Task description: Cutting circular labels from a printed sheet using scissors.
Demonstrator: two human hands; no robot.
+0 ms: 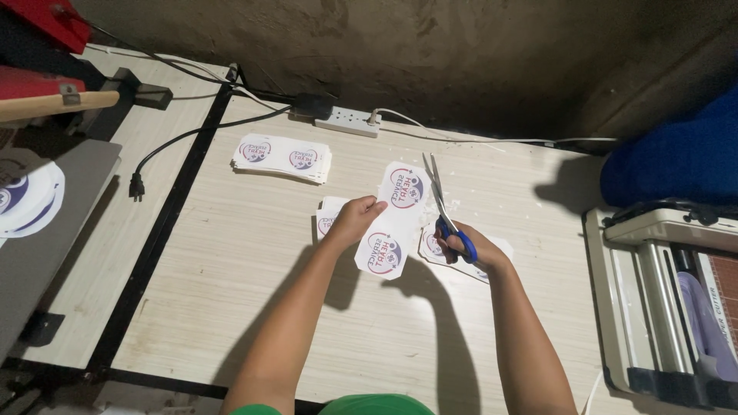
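Blue-handled steel scissors (444,211) being gripped in right hand (463,244), blades parted beside white paper strip with round printed stickers (393,220), pinched taut by left hand (354,219) fingertips, steadying it for cutting

Looking down from head height, single view.
Facing forward and downward over a table (254,307) toward a rough wall (430,54) at the far edge; sitting close above both forearms, taking in the left hand (352,219) and right hand (465,244) mid-frame, with machines cropped at either side.
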